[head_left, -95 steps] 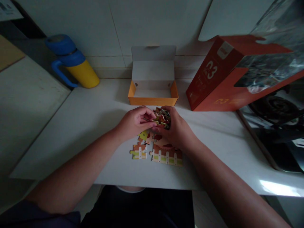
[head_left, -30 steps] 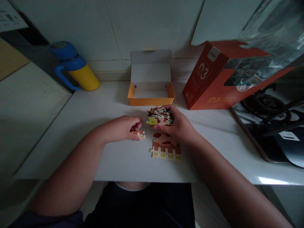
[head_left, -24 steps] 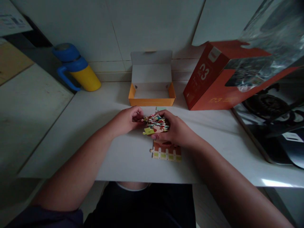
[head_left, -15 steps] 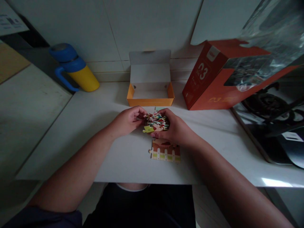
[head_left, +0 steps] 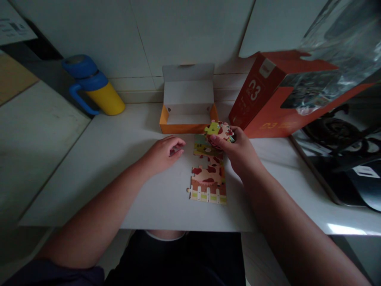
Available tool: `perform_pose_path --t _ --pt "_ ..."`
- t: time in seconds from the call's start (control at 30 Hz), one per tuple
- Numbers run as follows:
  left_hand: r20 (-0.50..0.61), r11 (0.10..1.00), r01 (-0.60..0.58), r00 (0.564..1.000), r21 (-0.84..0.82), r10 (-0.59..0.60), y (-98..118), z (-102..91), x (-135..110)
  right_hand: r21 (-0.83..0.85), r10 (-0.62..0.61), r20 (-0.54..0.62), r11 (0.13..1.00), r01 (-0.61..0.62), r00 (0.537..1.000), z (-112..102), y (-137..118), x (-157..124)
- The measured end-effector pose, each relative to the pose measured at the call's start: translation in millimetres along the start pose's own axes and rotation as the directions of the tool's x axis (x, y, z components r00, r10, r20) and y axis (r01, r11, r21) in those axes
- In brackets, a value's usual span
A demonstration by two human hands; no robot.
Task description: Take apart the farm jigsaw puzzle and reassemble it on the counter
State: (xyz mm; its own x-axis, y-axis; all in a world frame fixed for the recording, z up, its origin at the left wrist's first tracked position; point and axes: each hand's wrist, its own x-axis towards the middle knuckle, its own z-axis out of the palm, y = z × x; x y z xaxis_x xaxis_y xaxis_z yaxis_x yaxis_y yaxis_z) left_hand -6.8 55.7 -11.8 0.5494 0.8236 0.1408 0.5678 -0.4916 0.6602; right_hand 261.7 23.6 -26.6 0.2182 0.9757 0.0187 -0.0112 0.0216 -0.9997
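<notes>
My right hand (head_left: 235, 145) grips a stack of jigsaw puzzle pieces (head_left: 218, 132), a green and pink one on top. The stack is raised in front of the open orange box, over the far end of a strip of joined puzzle pieces (head_left: 207, 174). That strip lies on the table and shows a brown-spotted animal and a white fence; part of its far end is hidden by the stack. Left of the strip, my left hand (head_left: 166, 153) rests low over the table, fingers curved and apart, with nothing in it.
An open orange box (head_left: 189, 128) stands against the wall. To its right is a large red box (head_left: 262, 99) with plastic wrap (head_left: 351, 51); a dark appliance (head_left: 342, 159) sits beyond. A blue and yellow bottle (head_left: 98, 91) stands at the back left of the white table (head_left: 149, 206).
My right hand has moved the stack right and away from me, off my left hand. My left hand has let go. More of the joined strip is uncovered.
</notes>
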Motion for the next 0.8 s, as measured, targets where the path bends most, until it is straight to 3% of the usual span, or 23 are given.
perform_pose_path --t 0.13,0.3,0.57,0.8 --pt "0.034 0.989 -0.100 0.995 0.112 0.097 2 0.2 1 0.013 -0.032 0.033 0.999 0.031 0.999 7 0 1" --pt "0.038 0.972 -0.144 0.989 0.186 0.140 -1 2.3 1 0.083 -0.043 0.086 0.996 0.036 0.995 13 0 0" --pt "0.028 0.949 -0.068 0.998 0.307 0.063 -12 6.7 2 0.062 -0.007 0.178 0.998 -0.005 0.984 23 -2 -11" --pt "-0.014 0.976 -0.001 1.000 0.217 0.005 -16 6.6 6 0.086 -0.008 0.192 0.996 -0.009 0.981 24 -3 -11"
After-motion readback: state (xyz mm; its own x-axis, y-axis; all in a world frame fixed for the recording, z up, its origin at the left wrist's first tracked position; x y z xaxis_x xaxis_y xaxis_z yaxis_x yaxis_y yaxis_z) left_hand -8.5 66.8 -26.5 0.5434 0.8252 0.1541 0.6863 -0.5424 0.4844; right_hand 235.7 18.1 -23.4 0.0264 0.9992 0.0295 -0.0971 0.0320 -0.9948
